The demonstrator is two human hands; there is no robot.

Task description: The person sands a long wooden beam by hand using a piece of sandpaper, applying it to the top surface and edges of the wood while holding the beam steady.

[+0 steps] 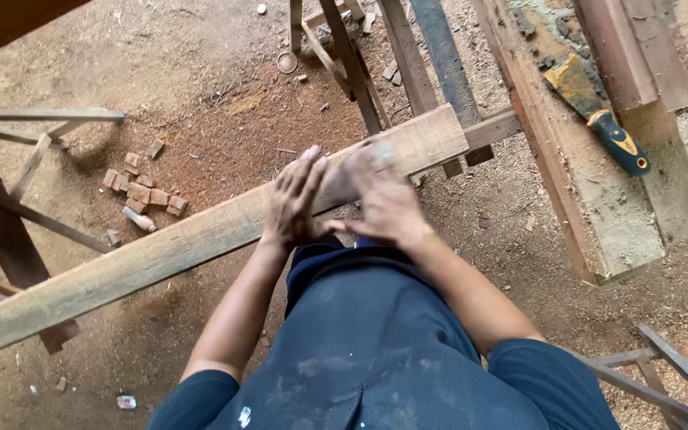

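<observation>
Both hands are laid on a long wooden plank (201, 235) that runs slantwise over the sawdust-strewn floor (201, 87): the left hand (294, 199) flat with fingers spread, the right hand (382, 199) blurred, its grasp not readable. The plank's surface seems to be rubbed or smoothed. Steady pressure along the grain is called for. A handsaw (599, 111) lies apart on a beam (591, 199).

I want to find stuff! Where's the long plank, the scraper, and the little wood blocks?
plank (161, 251): head view, top face, left of the hands.
scraper (619, 143): head view, blue handle.
blocks (145, 191): head view, middle of the pile.
</observation>
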